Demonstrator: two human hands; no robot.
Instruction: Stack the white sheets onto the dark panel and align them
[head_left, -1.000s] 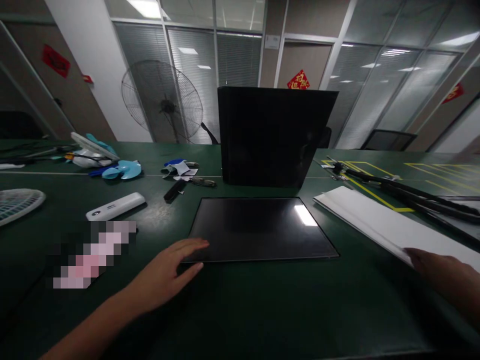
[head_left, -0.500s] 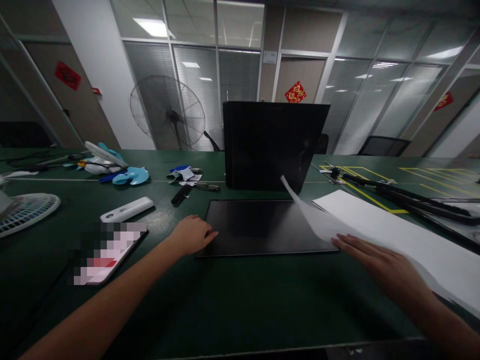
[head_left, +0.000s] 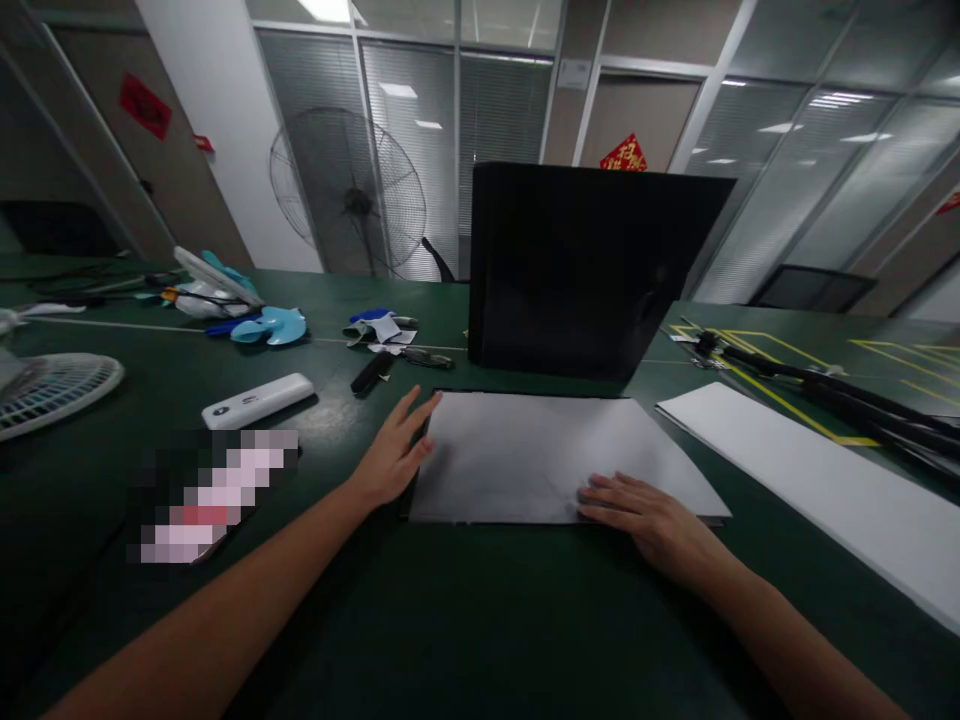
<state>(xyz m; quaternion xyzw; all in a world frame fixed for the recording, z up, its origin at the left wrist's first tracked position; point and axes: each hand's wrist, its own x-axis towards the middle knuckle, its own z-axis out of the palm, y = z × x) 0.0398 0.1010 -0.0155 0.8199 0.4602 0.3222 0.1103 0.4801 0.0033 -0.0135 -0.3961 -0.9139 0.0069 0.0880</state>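
A white sheet (head_left: 517,450) lies over a flat dark panel (head_left: 406,508), whose thin edges show around it. At the left edge of the sheet is my left hand (head_left: 396,450), fingers spread, with the fingertips touching the sheet or the panel's edge. My right hand (head_left: 637,510) rests palm down on the lower right of the sheet, fingers stretched out. Right of the panel lies a long white stack of sheets (head_left: 810,490). Neither hand grips anything.
Behind the panel stands a large black box-like object (head_left: 585,270). To the left are a white oblong device (head_left: 259,400), a blurred-out phone-like object (head_left: 225,500), blue fan blades (head_left: 274,326) and a white fan grille (head_left: 67,390). Black bars (head_left: 817,385) lie at right.
My right hand has brought the sheet from the right-hand stack leftward onto the panel, and it now lies flat. My left hand's fingers have spread. The view has tilted down slightly.
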